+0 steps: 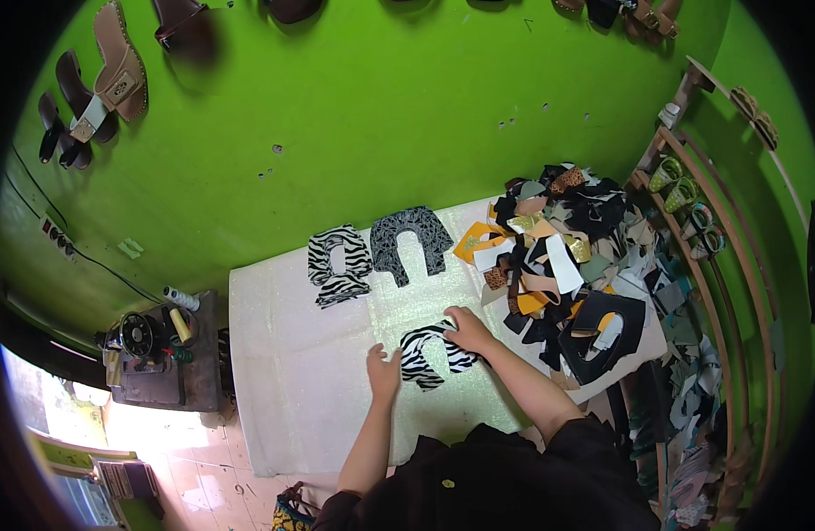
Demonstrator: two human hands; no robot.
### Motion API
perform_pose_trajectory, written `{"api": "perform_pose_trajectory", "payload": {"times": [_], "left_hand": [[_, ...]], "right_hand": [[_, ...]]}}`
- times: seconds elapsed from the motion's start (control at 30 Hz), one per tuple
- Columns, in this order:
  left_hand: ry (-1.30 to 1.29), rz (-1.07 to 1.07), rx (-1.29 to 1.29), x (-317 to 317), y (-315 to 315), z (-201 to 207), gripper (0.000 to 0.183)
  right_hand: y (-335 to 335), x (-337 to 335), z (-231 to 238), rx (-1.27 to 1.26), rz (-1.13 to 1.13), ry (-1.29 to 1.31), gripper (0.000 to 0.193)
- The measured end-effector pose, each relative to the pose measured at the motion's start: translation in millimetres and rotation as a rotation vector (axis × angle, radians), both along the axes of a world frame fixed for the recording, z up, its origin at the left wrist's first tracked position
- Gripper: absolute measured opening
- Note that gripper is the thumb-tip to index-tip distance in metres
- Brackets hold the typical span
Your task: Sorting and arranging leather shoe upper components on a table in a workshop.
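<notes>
A zebra-striped, U-shaped cut piece lies on the white-covered table right in front of me. Beside its left edge is my left hand, open, thumb and fingers apart, holding nothing. My right hand rests at the piece's upper right edge, fingers apart and touching it. Farther back lie zebra-striped cut pieces, with one part lying across their lower end. Directly to their right is a dark grey patterned U-shaped piece.
A large heap of coloured material scraps covers the table's right end and spills down its side. A wooden rack with footwear stands at right. At left is a sewing machine on a small dark table. Sandals hang on the green wall.
</notes>
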State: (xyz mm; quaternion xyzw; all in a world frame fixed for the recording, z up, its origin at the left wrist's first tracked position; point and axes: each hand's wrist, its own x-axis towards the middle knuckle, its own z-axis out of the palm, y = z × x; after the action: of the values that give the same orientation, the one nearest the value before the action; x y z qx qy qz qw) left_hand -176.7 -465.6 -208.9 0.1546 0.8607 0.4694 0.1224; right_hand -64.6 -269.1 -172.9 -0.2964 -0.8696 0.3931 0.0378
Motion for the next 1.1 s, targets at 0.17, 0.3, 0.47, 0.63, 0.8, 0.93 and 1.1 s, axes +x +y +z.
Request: {"api": "perform_pose_trajectory", "payload": {"times": [0.17,0.3,0.47,0.63,0.8,0.93,1.1], "left_hand": [[-0.033,-0.19,-0.431,28,15,28,0.064],[0.04,-0.268,-0.477,30,20,32,0.052],[-0.289,-0.235,-0.132,34,16,28,0.029],[-0.482,-0.382,0.23,0,-5,8,0.024],[-0.577,-0.273,0.401,-11,-10,38,0.008],[-0.019,-0.295,0.39,-12,-6,41,0.014],[0.29,-0.173,0.353,-8,-6,15,0.017]], "right_hand": [[-24,-4,20,0.204,-0.063,-0.526,0.057],[-29,-3,6,0.189,-0.237,-0.441,0.058],[-40,6,2,0.066,-0.281,-0.147,0.072],[-37,6,14,-0.089,-0.185,-0.125,0.067],[-60,-2,24,-0.573,-0.124,0.255,0.025],[-94,-22,11,-0.402,-0.28,0.54,0.009],[-108,-30,-3,-0.239,-0.266,0.516,0.011]]}}
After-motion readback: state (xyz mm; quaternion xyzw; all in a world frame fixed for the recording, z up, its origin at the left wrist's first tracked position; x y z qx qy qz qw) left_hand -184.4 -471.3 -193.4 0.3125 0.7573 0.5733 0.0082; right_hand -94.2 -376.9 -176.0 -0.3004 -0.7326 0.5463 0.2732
